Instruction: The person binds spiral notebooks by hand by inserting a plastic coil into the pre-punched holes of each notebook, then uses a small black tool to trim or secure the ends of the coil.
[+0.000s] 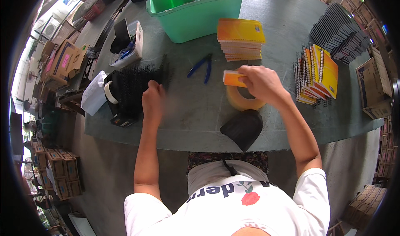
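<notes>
My right hand (266, 85) pinches a small orange-and-white notebook (233, 78) above a roll of tan tape (241, 100). My left hand (153, 99) is closed, slightly smeared, at the edge of a bunch of black spiral binding coils (135, 84); a blurred coil (166, 67) rises from its fingertips. Beyond my right hand stands a stack of yellow-orange notebooks (241, 38). Blue-handled pliers (201, 68) lie between my hands. A black curved pad (243, 129) rests near the table's front edge.
A green tub (198, 21) stands at the back. Spiral-bound yellow notebooks (325, 71) and stacked dark-coiled notebooks (339, 31) lie on the right, beside a cardboard box (373, 88). To the left are a clear bin of tools (129, 48) and a white bag (94, 95).
</notes>
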